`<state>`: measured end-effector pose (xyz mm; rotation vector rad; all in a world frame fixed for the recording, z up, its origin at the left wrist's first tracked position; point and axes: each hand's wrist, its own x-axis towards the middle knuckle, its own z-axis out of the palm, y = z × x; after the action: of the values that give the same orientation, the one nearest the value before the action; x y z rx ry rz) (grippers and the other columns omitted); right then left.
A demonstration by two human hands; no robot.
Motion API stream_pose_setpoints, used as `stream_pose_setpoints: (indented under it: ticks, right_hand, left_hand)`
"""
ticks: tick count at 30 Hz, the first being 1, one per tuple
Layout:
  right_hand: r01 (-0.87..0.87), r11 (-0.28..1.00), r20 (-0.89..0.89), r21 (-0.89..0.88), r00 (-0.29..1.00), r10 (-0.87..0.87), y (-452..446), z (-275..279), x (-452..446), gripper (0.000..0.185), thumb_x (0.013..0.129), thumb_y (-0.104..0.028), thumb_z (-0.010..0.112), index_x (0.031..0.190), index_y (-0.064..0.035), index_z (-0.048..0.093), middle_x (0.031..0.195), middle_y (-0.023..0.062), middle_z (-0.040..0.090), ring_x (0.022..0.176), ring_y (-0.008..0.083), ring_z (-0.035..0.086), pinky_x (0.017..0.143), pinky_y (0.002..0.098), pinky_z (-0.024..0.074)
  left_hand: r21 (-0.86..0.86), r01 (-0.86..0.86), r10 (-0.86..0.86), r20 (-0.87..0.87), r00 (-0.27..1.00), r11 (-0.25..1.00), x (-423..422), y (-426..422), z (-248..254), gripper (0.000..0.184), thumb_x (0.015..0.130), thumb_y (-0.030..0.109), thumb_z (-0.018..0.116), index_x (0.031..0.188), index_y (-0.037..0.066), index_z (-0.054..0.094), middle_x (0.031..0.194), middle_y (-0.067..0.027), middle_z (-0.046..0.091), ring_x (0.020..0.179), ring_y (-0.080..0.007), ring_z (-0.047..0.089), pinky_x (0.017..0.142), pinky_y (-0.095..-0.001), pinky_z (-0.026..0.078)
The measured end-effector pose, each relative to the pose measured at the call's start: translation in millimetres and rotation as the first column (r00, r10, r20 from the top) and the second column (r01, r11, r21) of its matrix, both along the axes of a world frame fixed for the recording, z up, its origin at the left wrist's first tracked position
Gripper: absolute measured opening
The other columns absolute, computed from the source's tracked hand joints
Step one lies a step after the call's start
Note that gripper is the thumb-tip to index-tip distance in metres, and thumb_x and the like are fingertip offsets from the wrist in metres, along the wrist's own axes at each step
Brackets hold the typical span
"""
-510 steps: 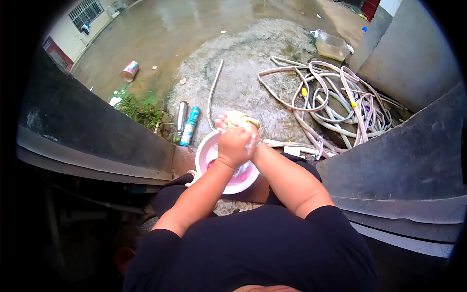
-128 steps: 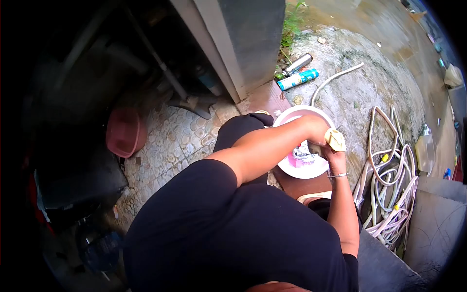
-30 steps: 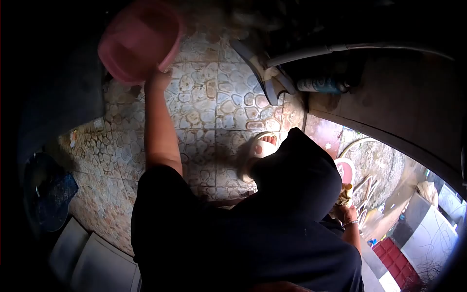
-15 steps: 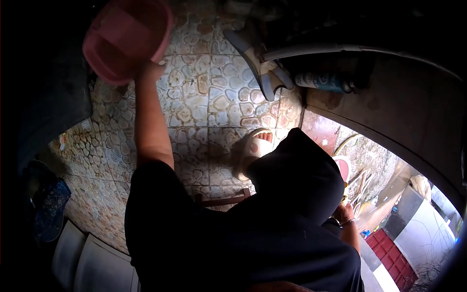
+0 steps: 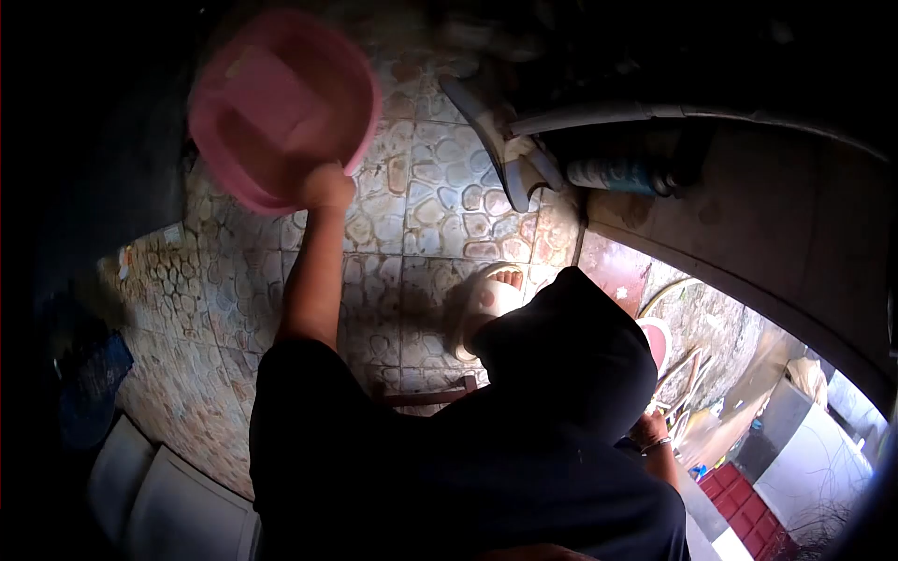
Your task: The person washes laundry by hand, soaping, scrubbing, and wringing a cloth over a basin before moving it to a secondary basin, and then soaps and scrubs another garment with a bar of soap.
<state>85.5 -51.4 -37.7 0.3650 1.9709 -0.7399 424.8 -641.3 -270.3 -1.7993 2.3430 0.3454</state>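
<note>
A pink plastic basin (image 5: 220, 154) hangs in the upper left over the tiled floor, its inside facing me. My left hand (image 5: 327, 187) is closed on its near rim, arm stretched out. A lighter pink block-like patch (image 5: 271, 98) shows inside the basin; whether it is a separate thing or part of the basin I cannot make out. My right hand (image 5: 647, 430) is low beside my dark-clothed knee, with a band at the wrist. Its fingers are mostly hidden behind the knee and blurred.
My foot in a light slipper (image 5: 488, 304) rests on the stone-patterned tiles (image 5: 449, 206). Further up lie a grey and beige shoe (image 5: 510, 154) and a blue-white can (image 5: 613, 176). A bright doorway opens at right, with a red-and-white round object (image 5: 657, 341). Grey panels (image 5: 192, 510) stand lower left.
My left hand has brought the basin right and a little closer to me, and more of its inside shows. My right hand has shifted slightly down and left in view.
</note>
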Motion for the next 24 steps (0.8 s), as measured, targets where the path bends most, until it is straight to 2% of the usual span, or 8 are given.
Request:
stream_pose_setpoints:
  ticks: [1,3,7,11,13,15,22,24]
  right_hand:
    - [0.001,0.997,-0.062,-0.075,0.998,-0.005,9,-8,1,0.039,0.073,-0.002,0.057,0.112,-0.0009,0.049,0.090,0.0085,0.061,0.074,0.0221,0.061,0.064,0.0336,0.0509]
    - [0.048,0.998,0.028,0.038,0.998,-0.049,30,-15,-9,0.039,0.073,-0.001,0.056,0.111,-0.0019,0.048,0.088,0.0086,0.061,0.073,0.0227,0.061,0.063,0.0345,0.0510]
    - [0.076,0.990,-0.002,-0.115,0.997,-0.076,37,-21,-5,0.039,0.074,-0.002,0.056,0.111,-0.0032,0.048,0.089,0.0081,0.060,0.074,0.0224,0.061,0.065,0.0348,0.0510]
    - [0.035,0.997,0.018,-0.065,0.999,-0.034,21,0,1,0.037,0.075,-0.002,0.056,0.112,-0.0035,0.048,0.091,0.0076,0.060,0.076,0.0218,0.060,0.068,0.0350,0.0508]
    - [0.040,0.981,0.070,-0.192,0.997,-0.027,36,-4,-1,0.037,0.076,-0.003,0.056,0.112,-0.0031,0.048,0.093,0.0071,0.060,0.078,0.0210,0.060,0.069,0.0341,0.0506]
    - [0.045,0.988,0.055,-0.147,0.998,-0.037,47,-3,-2,0.039,0.075,-0.004,0.057,0.113,-0.0029,0.049,0.094,0.0074,0.061,0.079,0.0211,0.061,0.069,0.0335,0.0506]
    - [-0.088,0.995,-0.113,-0.037,0.990,0.083,61,-7,-3,0.043,0.067,-0.001,0.064,0.108,0.0012,0.053,0.094,0.0088,0.063,0.081,0.0208,0.062,0.073,0.0329,0.0518]
    - [-0.106,0.986,-0.113,-0.131,0.989,0.091,68,-13,-2,0.040,0.071,-0.005,0.063,0.110,0.0002,0.053,0.095,0.0075,0.062,0.082,0.0206,0.062,0.073,0.0323,0.0507]
  left_hand:
    - [-0.007,0.042,-0.042,-0.019,0.999,0.999,3,4,-6,0.017,0.070,0.021,0.056,0.080,0.009,0.063,0.081,-0.0144,0.063,0.077,-0.0330,0.061,0.066,-0.0446,0.048]
    - [0.023,0.087,-0.084,-0.109,0.990,0.996,5,19,-12,0.016,0.069,0.020,0.058,0.079,0.009,0.062,0.079,-0.0147,0.063,0.075,-0.0344,0.060,0.066,-0.0455,0.048]
    - [0.013,0.094,-0.086,-0.293,0.952,0.996,1,63,-6,0.016,0.068,0.019,0.059,0.076,0.006,0.061,0.077,-0.0166,0.062,0.073,-0.0353,0.060,0.068,-0.0442,0.048]
    - [0.061,0.090,-0.070,-0.280,0.957,0.994,-9,97,7,0.018,0.070,0.019,0.057,0.081,0.005,0.062,0.085,-0.0174,0.062,0.078,-0.0340,0.060,0.070,-0.0418,0.049]
    - [0.045,0.115,-0.098,-0.287,0.953,0.992,-11,110,9,0.018,0.069,0.019,0.057,0.080,0.005,0.062,0.086,-0.0173,0.062,0.077,-0.0341,0.060,0.070,-0.0418,0.049]
    - [-0.003,0.123,-0.118,-0.312,0.943,0.992,-15,116,20,0.016,0.067,0.020,0.060,0.074,0.006,0.059,0.078,-0.0163,0.061,0.073,-0.0333,0.060,0.066,-0.0429,0.049]
    - [0.022,0.162,-0.145,-0.330,0.933,0.987,-10,127,61,0.019,0.068,0.021,0.061,0.075,0.004,0.061,0.082,-0.0158,0.061,0.075,-0.0330,0.060,0.068,-0.0420,0.049]
    - [0.004,0.160,-0.148,-0.345,0.927,0.987,-6,128,73,0.018,0.067,0.021,0.062,0.074,0.004,0.061,0.082,-0.0159,0.061,0.075,-0.0331,0.060,0.068,-0.0419,0.048]
